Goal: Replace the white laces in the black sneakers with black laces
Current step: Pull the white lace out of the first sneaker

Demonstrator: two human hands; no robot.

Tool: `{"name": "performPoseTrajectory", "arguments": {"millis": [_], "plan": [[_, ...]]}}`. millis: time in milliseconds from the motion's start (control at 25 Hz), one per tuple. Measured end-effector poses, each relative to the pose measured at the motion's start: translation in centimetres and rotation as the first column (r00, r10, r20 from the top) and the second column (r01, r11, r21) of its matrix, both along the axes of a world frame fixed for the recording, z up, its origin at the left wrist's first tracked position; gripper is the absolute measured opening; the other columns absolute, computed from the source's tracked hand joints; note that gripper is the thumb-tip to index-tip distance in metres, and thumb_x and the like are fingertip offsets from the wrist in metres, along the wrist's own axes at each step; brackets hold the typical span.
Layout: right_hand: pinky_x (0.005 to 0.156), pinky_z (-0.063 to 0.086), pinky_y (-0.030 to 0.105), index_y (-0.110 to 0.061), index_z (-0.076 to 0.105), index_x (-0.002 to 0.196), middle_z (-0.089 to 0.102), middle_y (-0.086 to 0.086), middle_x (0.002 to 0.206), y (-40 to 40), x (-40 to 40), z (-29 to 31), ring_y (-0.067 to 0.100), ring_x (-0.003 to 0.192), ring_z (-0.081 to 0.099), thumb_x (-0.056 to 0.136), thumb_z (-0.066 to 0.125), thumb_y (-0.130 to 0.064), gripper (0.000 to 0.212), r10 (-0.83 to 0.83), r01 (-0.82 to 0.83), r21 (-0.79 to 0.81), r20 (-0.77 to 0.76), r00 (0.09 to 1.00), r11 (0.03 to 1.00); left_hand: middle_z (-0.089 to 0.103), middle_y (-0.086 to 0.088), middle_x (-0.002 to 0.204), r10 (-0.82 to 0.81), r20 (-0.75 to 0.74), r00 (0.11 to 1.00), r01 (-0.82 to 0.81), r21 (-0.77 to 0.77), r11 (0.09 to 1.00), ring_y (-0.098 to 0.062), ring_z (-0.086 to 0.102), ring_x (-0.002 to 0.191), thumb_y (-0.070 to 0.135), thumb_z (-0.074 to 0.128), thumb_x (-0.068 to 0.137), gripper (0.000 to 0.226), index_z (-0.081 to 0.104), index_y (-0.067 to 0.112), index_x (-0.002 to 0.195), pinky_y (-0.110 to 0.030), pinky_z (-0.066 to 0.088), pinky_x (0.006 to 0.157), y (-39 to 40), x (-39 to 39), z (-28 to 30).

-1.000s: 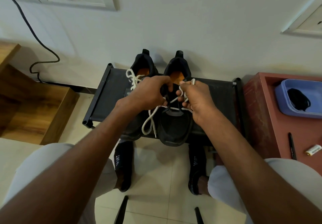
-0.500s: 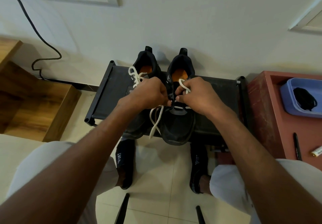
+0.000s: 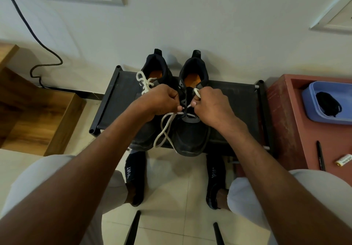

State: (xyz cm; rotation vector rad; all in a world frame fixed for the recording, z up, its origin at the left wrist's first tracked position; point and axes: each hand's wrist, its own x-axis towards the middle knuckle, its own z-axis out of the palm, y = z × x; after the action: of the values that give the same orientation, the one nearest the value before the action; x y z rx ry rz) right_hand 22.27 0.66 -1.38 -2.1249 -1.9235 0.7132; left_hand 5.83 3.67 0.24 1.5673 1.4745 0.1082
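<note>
Two black sneakers are set side by side on a low black rack [image 3: 114,100] with a taut fabric top and round tube rails, heels toward the white wall. Each has a matte, mesh-like upper, a rounded toe and an orange insole.

The right sneaker [image 3: 190,136] is being worked on. Its white lace [image 3: 163,128], a round woven cord, is partly pulled out: a loose loop and a free end hang over the toe toward the rack's front rail, and a short run crosses the lowest eyelets. The left hand [image 3: 160,100] is curled in a pinch on this lace at the sneaker's left eyelet row, thumb tip pressed to it. The right hand [image 3: 211,105] is curled too, its fingers closed round another stretch of the same lace at the right eyelet row, a bend of cord standing up above the knuckles.

The left sneaker [image 3: 150,128], just left of the right sneaker and touching it, is partly covered by the left hand; its own white lace [image 3: 143,81] sits bunched beside the collar.

Right of the rack stands a reddish, rough-surfaced tabletop [image 3: 297,149]. On it a pale blue, round-cornered plastic tray [image 3: 308,109] holds a coiled bundle of black laces [image 3: 327,105]; a black pen [image 3: 320,155] and a small pale cylinder lie nearer the person.
</note>
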Motion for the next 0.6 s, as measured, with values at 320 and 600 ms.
{"name": "performPoseTrajectory", "arguments": {"millis": [320,600], "plan": [[0.071,0.056,0.04,-0.01,0.056,0.1,0.064,0.007,0.093,0.7,2.2,1.4,0.025,0.081,0.067,0.102,0.056,-0.02,0.01,-0.349,0.342,-0.124,-0.046,0.936,0.932,0.071,-0.001,0.088,-0.054,-0.134,0.989,0.083,0.223,0.971,-0.016,0.068,0.088,0.018,0.076,0.092,0.01,0.072,0.009,0.092,-0.022,0.049,0.068,0.3,0.0,0.0],[0.105,0.05,0.055,-0.016,0.025,0.157,0.043,0.017,0.156,0.5,2.4,1.5,0.041,0.136,0.051,0.085,0.077,-0.06,0.099,-0.185,0.16,-0.268,-0.068,0.98,0.95,0.033,-0.025,0.15,0.203,-0.555,0.807,0.003,0.347,0.938,-0.053,0.039,0.136,0.062,0.074,0.084,0.095,0.026,0.016,0.151,-0.066,0.041,0.106,-0.2,-2.9,0.8]]}}
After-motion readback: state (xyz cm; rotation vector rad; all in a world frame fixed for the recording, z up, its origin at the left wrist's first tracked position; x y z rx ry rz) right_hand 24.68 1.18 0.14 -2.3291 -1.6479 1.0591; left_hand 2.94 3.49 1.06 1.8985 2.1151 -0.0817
